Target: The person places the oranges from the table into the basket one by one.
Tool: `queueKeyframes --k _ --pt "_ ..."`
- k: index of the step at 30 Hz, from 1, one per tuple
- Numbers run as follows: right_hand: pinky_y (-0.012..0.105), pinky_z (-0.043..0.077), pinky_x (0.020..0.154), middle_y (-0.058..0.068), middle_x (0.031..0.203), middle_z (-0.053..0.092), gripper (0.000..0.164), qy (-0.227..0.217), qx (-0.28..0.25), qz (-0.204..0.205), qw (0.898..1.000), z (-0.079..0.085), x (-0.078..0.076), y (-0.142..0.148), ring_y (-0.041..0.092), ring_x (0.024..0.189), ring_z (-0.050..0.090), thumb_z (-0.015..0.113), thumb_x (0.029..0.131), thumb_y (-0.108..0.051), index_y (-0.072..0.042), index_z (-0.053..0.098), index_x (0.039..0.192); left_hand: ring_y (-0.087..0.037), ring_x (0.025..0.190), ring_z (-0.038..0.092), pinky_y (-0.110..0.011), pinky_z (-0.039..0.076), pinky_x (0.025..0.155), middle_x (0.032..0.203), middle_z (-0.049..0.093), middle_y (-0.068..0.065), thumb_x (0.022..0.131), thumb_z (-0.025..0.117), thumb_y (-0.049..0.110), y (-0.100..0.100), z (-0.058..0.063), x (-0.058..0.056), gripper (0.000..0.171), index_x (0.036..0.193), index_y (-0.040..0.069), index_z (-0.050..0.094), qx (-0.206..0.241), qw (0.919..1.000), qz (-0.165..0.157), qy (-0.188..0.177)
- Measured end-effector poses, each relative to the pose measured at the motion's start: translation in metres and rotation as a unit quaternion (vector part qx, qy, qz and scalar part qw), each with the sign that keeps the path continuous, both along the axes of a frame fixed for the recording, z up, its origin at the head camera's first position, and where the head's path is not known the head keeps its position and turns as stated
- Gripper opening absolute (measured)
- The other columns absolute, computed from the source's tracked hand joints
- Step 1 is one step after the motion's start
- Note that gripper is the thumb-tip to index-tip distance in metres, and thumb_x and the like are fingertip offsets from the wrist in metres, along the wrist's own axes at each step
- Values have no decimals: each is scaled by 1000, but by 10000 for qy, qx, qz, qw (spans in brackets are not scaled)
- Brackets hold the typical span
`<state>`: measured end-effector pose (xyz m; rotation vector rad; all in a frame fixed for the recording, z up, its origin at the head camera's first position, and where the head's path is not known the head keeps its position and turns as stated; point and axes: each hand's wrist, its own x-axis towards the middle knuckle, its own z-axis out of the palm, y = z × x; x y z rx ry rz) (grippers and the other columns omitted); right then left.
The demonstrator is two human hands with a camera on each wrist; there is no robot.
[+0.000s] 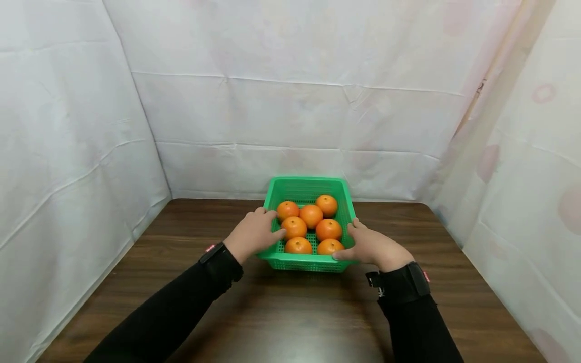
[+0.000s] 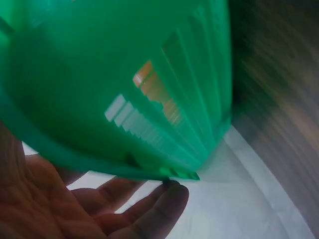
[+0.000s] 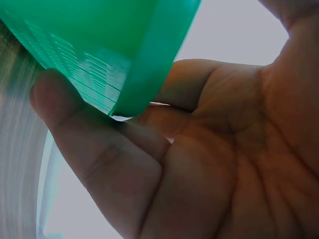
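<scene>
A green plastic basket (image 1: 297, 258) with slotted walls is near the table's far side, and several oranges (image 1: 311, 216) lie loose in it. I cannot tell whether its base touches the wood. My left hand (image 1: 256, 232) grips the basket's left rim, thumb over the inside and fingers outside. In the left wrist view, those fingers (image 2: 159, 209) bend under the green rim, while the thumb is hidden. On the right, my right hand (image 1: 374, 247) holds the rim by the near corner, its thumb across the edge. The right wrist view has its fingers (image 3: 109, 154) against the slotted wall.
The dark wooden table (image 1: 299, 312) extends on both sides of the basket and toward me. White cloth (image 1: 290, 111) hangs closely behind the table, with more cloth along the left and right sides.
</scene>
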<state>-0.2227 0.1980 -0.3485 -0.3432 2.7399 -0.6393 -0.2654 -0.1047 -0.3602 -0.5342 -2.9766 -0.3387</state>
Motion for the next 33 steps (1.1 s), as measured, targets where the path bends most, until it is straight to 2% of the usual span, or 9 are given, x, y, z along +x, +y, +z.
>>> queueKeyframes --k 7,12,17,21,27,33 --pt "57 30 106 22 159 2 105 97 74 65 9999 -3 -1 -2 40 140 17 68 85 -62 1 19 153 -33 106 46 -44 49 86 130 42 -20 92 53 64 6 -15 23 72 129 2 55 197 9987 450 141" --pt "56 30 106 23 158 3 103 159 147 127 9997 -3 -3 -4 40 140 18 68 85 -60 3 21 152 -33 103 46 -43 51 82 131 41 -22 90 50 70 8 -25 32 83 125 -5 53 323 9965 648 408" --pt "57 30 107 23 158 2 103 163 186 142 9996 -1 -5 -5 40 139 18 68 86 -60 3 21 152 -32 99 48 -41 53 77 133 37 -24 90 43 74 9 -32 32 90 125 -9 50 432 9954 666 536" --pt "57 29 107 24 158 1 104 187 201 114 9996 -1 -6 -5 40 139 18 67 85 -62 4 20 152 -32 102 49 -40 52 81 138 31 -25 92 43 71 9 -35 28 93 132 -13 43 641 9951 626 418" --pt "58 28 107 24 158 0 106 66 135 32 9999 -1 -6 -4 41 140 17 67 84 -62 4 19 152 -33 107 50 -41 52 86 142 27 -25 93 45 67 12 -39 26 95 143 -13 32 659 9949 697 304" --pt "59 28 107 24 158 -1 106 37 131 58 9999 -1 -7 -7 41 139 17 67 85 -62 4 19 152 -31 99 51 -39 53 82 137 30 -24 94 47 64 10 -37 29 91 139 -14 36 597 9947 728 423"
